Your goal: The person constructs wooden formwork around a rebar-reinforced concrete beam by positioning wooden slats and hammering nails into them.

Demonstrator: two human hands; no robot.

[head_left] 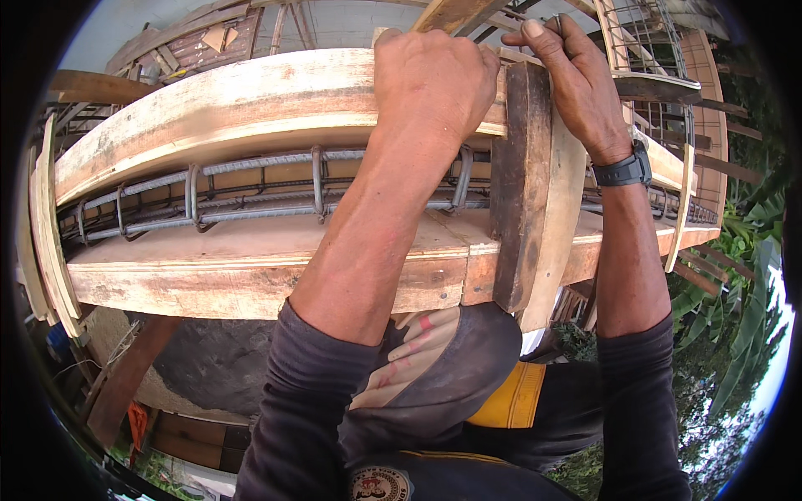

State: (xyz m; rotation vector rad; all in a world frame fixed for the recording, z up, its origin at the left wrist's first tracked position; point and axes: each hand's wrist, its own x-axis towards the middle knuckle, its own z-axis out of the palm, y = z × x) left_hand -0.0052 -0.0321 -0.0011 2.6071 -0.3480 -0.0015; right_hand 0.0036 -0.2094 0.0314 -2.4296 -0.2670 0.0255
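Note:
My left hand (434,88) is closed in a fist over the top edge of a long light wooden board (276,88); its fingertips, and whatever they hold, are hidden. To its right, above a dark upright wooden block (522,184), my right hand (581,92) is raised with the thumb and fingers drawn together. Anything pinched there is too small to make out. A paler upright plank (555,225) stands against the dark block. Between the long board and a lower plywood board (251,280) runs a cage of steel reinforcing bars (317,179), tied with bent stirrups.
Wooden cleats (54,225) cross the left end of the formwork, and a thin upright strip (681,209) crosses the right. Wire mesh (656,42) rises at the upper right. Below the boards is a slanting timber (134,376). Green plants (743,309) grow on the right.

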